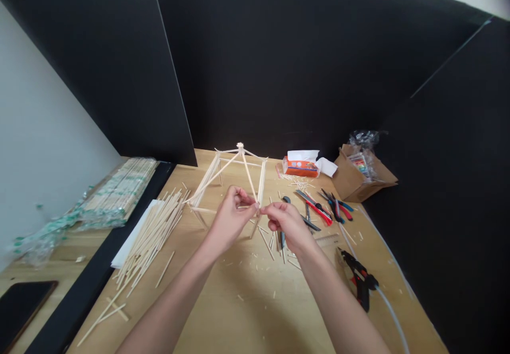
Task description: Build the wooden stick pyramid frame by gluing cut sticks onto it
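Note:
A small house-like frame of thin wooden sticks (213,177) stands on the table, with sloping sticks rising to a peak. At its near right corner, my left hand (236,210) pinches the joint between thumb and fingers. My right hand (285,221) is at the same corner, its thumb and forefinger closed together close to my left fingertips. Whatever lies between the right fingertips is too small to make out. Loose wooden sticks (155,234) lie in a pile left of the frame.
A hot glue gun (358,277) with its cord lies at the right. Behind my right hand are a red utility knife (319,208), pliers (338,205) and stick scraps. A cardboard box (362,176), an orange packet (300,168) and wrapped sticks (123,189) stand farther off. Black panels enclose the table.

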Tool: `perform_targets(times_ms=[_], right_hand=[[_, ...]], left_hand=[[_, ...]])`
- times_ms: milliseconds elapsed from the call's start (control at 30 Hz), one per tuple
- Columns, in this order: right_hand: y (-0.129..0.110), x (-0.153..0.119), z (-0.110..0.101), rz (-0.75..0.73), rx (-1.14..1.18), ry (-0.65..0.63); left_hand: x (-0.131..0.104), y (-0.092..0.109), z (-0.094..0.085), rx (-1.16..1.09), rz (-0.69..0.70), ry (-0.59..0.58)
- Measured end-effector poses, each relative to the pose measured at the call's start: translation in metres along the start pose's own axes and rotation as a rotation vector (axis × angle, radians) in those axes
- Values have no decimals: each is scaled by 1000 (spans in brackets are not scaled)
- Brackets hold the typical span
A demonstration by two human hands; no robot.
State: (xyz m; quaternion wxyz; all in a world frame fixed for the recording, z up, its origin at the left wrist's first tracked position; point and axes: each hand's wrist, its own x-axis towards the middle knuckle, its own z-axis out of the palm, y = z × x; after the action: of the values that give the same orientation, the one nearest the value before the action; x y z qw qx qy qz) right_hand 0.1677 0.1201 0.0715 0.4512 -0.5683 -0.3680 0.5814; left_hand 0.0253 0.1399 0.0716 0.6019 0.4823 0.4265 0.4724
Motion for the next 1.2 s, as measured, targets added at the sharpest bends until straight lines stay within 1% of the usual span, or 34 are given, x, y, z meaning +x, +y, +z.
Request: perform_targets(times_ms=[267, 600, 1033, 1200], right_hand=[[0, -1, 1, 14, -5, -2], [-4, 0, 1, 43, -26, -11], [-7, -1, 1, 39, -70, -7], [-7, 0, 2, 28, -66, -9]], left_hand=[[3, -1, 0, 32, 16, 3], [1, 4, 1, 75, 27, 17], [1, 1, 3, 90, 48, 13], [3, -1, 1, 94, 54, -10]])
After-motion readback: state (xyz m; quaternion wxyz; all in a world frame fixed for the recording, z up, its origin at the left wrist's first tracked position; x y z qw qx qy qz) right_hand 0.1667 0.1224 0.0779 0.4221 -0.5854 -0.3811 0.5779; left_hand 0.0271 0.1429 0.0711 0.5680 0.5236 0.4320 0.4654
